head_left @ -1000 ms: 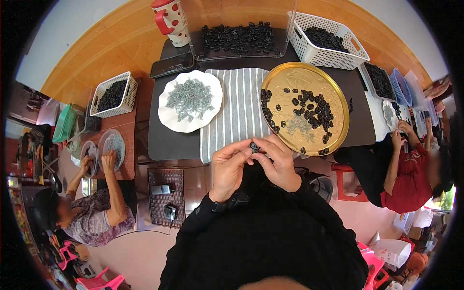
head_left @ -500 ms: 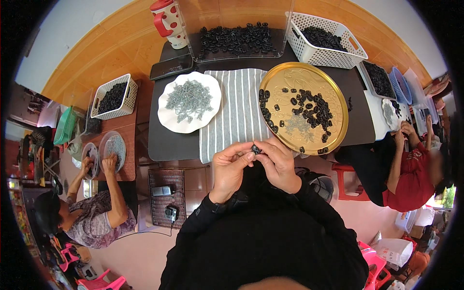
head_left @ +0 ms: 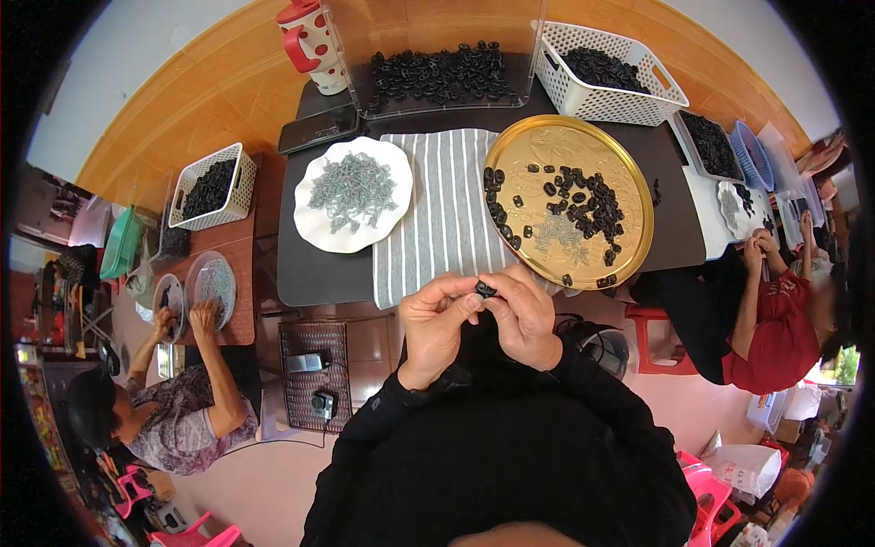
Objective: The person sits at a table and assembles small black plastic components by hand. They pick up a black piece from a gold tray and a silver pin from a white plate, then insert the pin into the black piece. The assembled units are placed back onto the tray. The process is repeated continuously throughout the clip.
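Observation:
A small black part (head_left: 484,289) with a rounded outline is pinched between the fingertips of both my hands, just off the table's near edge. My left hand (head_left: 434,325) grips it from the left, thumb against forefinger. On the other side my right hand (head_left: 520,319) closes on the same part. Behind them lies a grey-and-white striped cloth (head_left: 436,219). To its right, a round gold tray (head_left: 538,144) carries many loose black parts (head_left: 597,211) and a patch of small grey metal pieces (head_left: 558,233). A white scalloped plate (head_left: 311,223) holds a heap of similar grey pieces (head_left: 353,190).
At the back stand a clear bin of black parts (head_left: 442,75), a white basket (head_left: 558,80), a dotted tumbler (head_left: 318,55) and a phone (head_left: 318,129). Co-workers sit at left (head_left: 187,410) and right (head_left: 784,319). A red stool (head_left: 658,345) is at my right.
The black part has turned slightly in my fingertips, and my right fingers have shifted a little around it. The view has moved slightly. At left, the co-worker's hands shift slightly.

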`<state>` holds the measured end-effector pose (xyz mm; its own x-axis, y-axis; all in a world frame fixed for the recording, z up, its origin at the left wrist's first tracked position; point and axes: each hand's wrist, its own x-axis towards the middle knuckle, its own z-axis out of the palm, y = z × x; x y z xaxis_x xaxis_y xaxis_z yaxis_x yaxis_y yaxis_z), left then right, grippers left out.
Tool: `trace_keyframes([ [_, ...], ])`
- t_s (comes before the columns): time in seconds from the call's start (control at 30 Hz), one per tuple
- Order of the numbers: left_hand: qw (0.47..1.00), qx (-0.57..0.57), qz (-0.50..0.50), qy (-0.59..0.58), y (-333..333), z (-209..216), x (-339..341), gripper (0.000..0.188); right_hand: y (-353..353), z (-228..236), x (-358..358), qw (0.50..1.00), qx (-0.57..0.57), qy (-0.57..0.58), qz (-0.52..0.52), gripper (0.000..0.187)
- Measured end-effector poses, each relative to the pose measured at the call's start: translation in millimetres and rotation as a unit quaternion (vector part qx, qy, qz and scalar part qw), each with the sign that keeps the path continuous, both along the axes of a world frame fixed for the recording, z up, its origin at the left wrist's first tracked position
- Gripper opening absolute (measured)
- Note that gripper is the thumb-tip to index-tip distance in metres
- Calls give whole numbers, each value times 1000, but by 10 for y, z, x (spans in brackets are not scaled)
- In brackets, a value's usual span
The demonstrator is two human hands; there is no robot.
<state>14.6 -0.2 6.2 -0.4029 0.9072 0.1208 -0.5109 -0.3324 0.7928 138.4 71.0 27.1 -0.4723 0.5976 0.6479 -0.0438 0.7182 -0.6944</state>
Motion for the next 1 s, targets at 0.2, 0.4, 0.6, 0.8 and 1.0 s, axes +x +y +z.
trace_keyframes([
  [0.2, 1000, 0, 15, 1, -5, 12, 19, 21, 10, 3, -19, 1000, 10, 12, -2, 32],
  [0.4, 1000, -11, 20, -2, -9, 6, 31, 20, 16, -4, -22, 1000, 20, 14, -9, 30],
  [0.6, 999, -33, 20, 18, 13, -6, 7, 20, 30, -7, -44, 1000, 7, 6, -9, 28],
  [0.8, 961, -111, 25, 251, 209, -4, -233, 20, 202, -168, -115, 997, 26, -65, -28, 27],
  [1.0, 792, -10, 124, 598, 324, 23, -371, 21, 281, -297, -163, 972, 170, -155, -50, 25],
])
